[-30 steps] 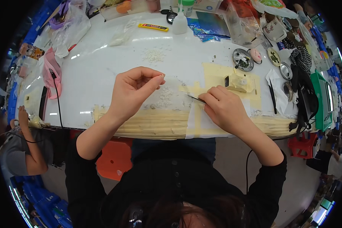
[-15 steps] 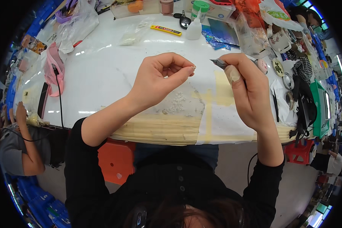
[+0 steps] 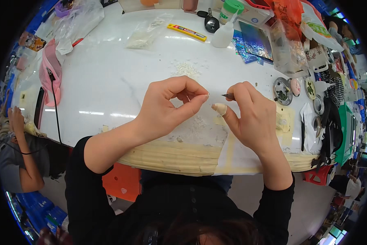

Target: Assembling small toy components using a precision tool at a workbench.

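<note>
In front of me, my left hand (image 3: 163, 104) is closed in a pinch, thumb and forefinger pressed together. A tiny pale piece (image 3: 208, 94) shows at their tips, too small to name. Facing it from the right is my right hand (image 3: 250, 114), fingers curled round a small dark pointed blade (image 3: 228, 96), mostly hidden by them. The tip of the blade points left toward the pinched piece, with a short gap between. My right thumb, wrapped in beige tape (image 3: 220, 108), stands apart below the blade.
Beyond my hands lies a heap of small white bits (image 3: 185, 69). Farther back are a yellow box cutter (image 3: 186, 32), a car key (image 3: 211, 22) and a white squeeze bottle (image 3: 223, 36). Round tins (image 3: 282, 91) crowd the right side. Another person's hand (image 3: 16, 119) rests at the far left.
My right hand has come left and lower, bringing the blade closer to my left hand. Its thumb has moved away from the blade. The view has shifted, uncovering the white heap.
</note>
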### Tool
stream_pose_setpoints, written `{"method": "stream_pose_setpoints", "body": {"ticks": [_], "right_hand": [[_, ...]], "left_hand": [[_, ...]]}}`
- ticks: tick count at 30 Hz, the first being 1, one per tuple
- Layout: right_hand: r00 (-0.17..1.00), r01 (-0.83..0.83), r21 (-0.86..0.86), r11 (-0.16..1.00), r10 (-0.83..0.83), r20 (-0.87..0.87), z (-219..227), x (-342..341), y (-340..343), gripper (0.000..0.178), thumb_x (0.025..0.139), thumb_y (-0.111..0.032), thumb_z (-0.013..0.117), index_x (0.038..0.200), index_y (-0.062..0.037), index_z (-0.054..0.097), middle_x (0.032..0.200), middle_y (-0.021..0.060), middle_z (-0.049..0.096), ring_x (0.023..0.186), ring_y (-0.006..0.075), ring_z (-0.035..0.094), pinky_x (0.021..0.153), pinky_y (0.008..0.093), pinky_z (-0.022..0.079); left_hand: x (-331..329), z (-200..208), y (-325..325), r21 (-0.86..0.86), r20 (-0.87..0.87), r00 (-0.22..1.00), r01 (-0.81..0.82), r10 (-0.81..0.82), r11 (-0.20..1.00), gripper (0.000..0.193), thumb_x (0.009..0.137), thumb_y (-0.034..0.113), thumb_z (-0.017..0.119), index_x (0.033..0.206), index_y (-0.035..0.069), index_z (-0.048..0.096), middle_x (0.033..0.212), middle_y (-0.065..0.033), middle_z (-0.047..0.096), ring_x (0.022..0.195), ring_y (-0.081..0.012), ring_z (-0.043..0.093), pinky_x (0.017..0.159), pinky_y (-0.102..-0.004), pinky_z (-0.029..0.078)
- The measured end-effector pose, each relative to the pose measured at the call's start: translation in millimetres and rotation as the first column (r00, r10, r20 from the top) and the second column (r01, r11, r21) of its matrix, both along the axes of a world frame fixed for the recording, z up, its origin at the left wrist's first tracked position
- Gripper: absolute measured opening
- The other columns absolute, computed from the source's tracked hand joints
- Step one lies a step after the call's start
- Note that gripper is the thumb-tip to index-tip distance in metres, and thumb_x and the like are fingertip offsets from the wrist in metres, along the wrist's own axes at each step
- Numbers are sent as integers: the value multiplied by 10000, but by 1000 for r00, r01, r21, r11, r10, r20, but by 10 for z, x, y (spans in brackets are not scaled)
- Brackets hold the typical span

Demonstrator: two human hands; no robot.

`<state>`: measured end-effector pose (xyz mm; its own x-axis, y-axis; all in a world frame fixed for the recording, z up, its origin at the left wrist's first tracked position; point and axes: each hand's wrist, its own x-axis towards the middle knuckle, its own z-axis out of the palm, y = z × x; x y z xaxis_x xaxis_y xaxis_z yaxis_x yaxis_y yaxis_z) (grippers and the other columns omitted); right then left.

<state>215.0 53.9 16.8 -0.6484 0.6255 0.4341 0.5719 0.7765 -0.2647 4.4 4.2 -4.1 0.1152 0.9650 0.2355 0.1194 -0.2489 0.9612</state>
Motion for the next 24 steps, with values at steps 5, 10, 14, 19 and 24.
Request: {"method": "stream_pose_setpoints", "body": {"ticks": [5, 10, 14, 19, 24], "right_hand": [[999, 7, 35, 999, -8, 34, -86, -27, -6, 307, 809, -289, 745, 826, -81, 518, 694, 35, 498, 554, 206, 554, 453, 319, 407], [999, 23, -11, 1000, -22, 44, -58, -31, -44, 191, 809, -146, 716, 829, -80, 538, 726, 36, 542, 574, 220, 555, 489, 332, 412], [1000, -6, 82, 997, 6, 4, -110, -33, -11, 276, 813, -247, 733, 803, -90, 506, 673, 37, 466, 508, 205, 526, 432, 326, 396], [999, 1, 32, 999, -2, 36, -69, -40, -45, 192, 796, -137, 707, 826, -86, 524, 707, 39, 509, 563, 221, 554, 473, 338, 410], [999, -2, 18, 1000, 1, 33, -65, -45, -54, 193, 799, -135, 710, 840, -87, 527, 723, 41, 519, 584, 222, 566, 491, 337, 422]], "left_hand": [[20, -12, 20, 225, -162, 986, 8, 29, 974, 93, 858, -36, 682, 945, -5, 692, 859, -62, 691, 749, -109, 619, 686, -251, 499], [36, -6, 40, 397, -261, 960, 15, 97, 917, 143, 813, -82, 697, 929, 1, 693, 840, -73, 683, 724, -145, 624, 636, -257, 496], [47, -8, 61, 527, -333, 928, 35, 168, 849, 177, 782, -103, 706, 919, 7, 693, 830, -75, 676, 713, -173, 629, 612, -268, 500], [35, 8, 60, 549, -376, 908, 58, 185, 834, 175, 776, -98, 713, 913, 7, 691, 821, -79, 671, 710, -183, 632, 607, -270, 502], [36, 7, 53, 545, -387, 903, 62, 185, 836, 173, 775, -97, 715, 911, 7, 689, 814, -77, 670, 711, -182, 632, 605, -271, 500]]}}
